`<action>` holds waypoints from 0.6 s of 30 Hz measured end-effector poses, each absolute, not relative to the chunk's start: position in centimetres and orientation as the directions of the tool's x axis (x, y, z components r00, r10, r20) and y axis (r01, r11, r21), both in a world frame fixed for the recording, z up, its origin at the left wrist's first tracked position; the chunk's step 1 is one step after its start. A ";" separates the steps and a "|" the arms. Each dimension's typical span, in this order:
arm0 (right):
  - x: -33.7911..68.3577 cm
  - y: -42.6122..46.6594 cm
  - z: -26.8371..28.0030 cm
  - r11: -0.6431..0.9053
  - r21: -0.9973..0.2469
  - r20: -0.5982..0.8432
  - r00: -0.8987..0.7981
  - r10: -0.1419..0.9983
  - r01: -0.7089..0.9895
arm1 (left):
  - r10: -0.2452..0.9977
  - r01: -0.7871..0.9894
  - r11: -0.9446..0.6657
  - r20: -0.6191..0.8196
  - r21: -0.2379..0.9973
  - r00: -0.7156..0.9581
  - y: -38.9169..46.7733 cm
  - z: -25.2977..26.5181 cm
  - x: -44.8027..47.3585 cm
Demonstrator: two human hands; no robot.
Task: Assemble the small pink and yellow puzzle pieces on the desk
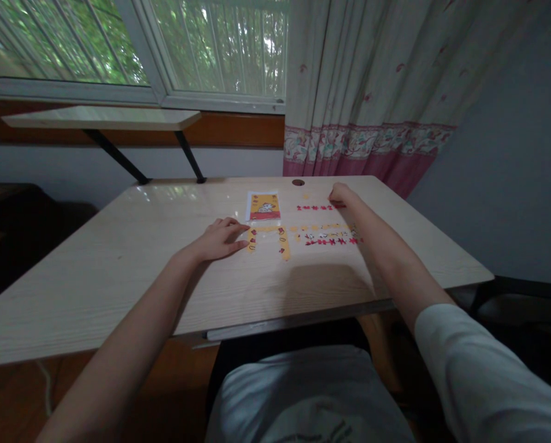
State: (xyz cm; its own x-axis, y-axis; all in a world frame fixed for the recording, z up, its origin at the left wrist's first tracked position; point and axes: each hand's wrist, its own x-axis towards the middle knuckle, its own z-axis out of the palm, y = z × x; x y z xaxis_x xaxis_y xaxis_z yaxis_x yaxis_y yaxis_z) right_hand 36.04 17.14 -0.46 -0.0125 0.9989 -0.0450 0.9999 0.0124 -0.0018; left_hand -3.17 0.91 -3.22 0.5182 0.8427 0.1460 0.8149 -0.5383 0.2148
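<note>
A part-built jigsaw puzzle (266, 229) lies on the desk as a yellow border with a top and two sides. My left hand (220, 239) rests flat at its left side, thumb and fingers apart, with the fingertips touching or very near the edge pieces. Just above the border lies a picture card (263, 207) of a white animal on yellow and red. My right hand (342, 193) is closed at the right end of a row of red jigsaw pieces (313, 208); whatever its fingertips hold is hidden. Below it, more loose jigsaw pieces (333, 235) lie in rows, yellow, white and red.
The pale wooden desk (132, 264) has a round cable hole (298, 182) near its back edge. A raised shelf (102, 117) on black legs stands at the back left. Behind are a window (220, 49) and a patterned curtain (349, 92).
</note>
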 end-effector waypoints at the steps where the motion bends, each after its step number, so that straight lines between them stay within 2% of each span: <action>1: 35.9 17.0 -0.4 -0.007 0.010 -0.070 0.008 0.997 1.000 | 0.843 0.814 -0.539 0.147 0.217 0.518 0.9 -3.2 -3.2; 7: 35.3 15.8 -0.1 -0.002 0.035 -0.149 0.007 0.989 0.999 | 0.838 0.812 -0.545 0.128 0.208 0.530 0.8 -2.9 -3.1; 18: 35.5 14.7 0.0 0.002 -0.007 -0.150 -0.003 0.989 1.000 | 0.845 0.819 -0.535 0.138 0.206 0.517 0.9 -3.0 -3.1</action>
State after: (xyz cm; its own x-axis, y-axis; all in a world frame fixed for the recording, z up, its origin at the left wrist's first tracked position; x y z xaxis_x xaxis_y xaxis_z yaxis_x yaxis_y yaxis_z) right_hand 35.52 14.74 0.03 -0.0028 0.9887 -0.1500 1.0000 0.0018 -0.0071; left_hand -3.10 0.87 -2.97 0.5175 0.8445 0.1379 0.8190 -0.5355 0.2062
